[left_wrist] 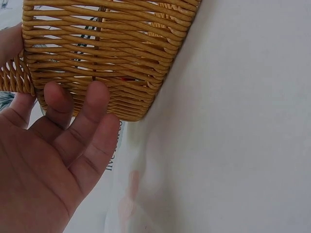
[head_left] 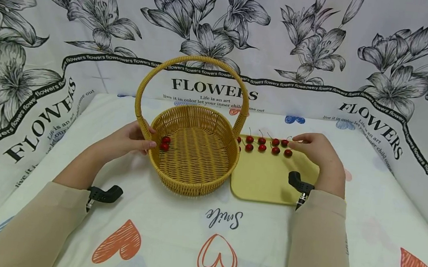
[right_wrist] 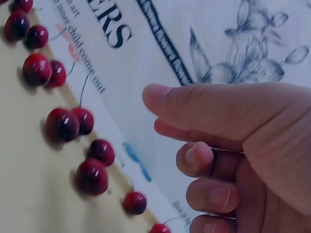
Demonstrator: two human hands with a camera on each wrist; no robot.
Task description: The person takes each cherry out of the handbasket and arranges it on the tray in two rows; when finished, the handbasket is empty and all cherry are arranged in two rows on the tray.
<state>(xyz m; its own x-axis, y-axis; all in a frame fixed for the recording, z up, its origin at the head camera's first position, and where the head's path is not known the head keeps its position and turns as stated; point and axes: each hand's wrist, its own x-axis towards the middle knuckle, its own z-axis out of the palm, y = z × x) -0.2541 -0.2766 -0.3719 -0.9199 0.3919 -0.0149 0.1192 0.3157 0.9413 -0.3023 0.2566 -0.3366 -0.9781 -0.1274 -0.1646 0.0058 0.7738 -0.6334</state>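
A yellow wicker basket (head_left: pixel 192 188) with a tall hooped handle (head_left: pixel 202 59) stands upright in the head view. My left hand (head_left: pixel 127 141) grips its left side at the foot of the handle, thumb over the rim. In the left wrist view the fingers (left_wrist: pixel 99 102) lie against the woven wall. Two red cherries (head_left: pixel 165 140) sit inside at the left. Beside the basket, a yellow tray (head_left: pixel 264 183) bears two rows of dark red cherries (head_left: pixel 261 147) with stems. My right hand (head_left: pixel 313 149) hovers at the rows' right end, fingers loosely bent, nothing between thumb and forefinger (right_wrist: pixel 155 97).
The basket's right wall overlaps the tray's left edge in the head view, partly hiding the leftmost cherries. A white cloth (head_left: pixel 170 243) printed with hearts covers the table. Behind it hangs a flower-printed backdrop (head_left: pixel 226 29). Both wrists carry black camera mounts (head_left: pixel 106 194).
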